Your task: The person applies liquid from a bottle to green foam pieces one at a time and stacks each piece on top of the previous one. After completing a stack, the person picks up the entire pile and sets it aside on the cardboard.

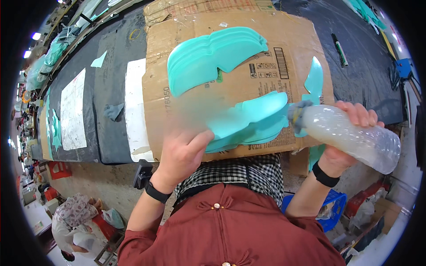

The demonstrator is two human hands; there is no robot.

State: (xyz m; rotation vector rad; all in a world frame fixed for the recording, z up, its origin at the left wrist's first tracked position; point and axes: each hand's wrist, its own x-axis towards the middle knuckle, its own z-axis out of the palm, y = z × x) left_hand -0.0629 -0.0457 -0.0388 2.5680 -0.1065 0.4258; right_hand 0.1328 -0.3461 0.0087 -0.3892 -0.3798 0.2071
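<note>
Gripping the bottle (341, 128), your right hand (336, 158) points its wrapped tip (300, 116) at the right end of the near stack (262, 128) — your left hand (183, 150) is at the left end, fingertips blurred, grip impossible to tell! That teal stack's on the cardboard (295, 37); beyond lies the far stack (199, 62).

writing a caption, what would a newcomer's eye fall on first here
Probably the clear bottle with whitish contents, tilted in the right hand at the right. Next, two bright turquoise stacks of curved sheets on the brown cardboard: the far stack and the near stack, with the left hand at its left end.
</note>
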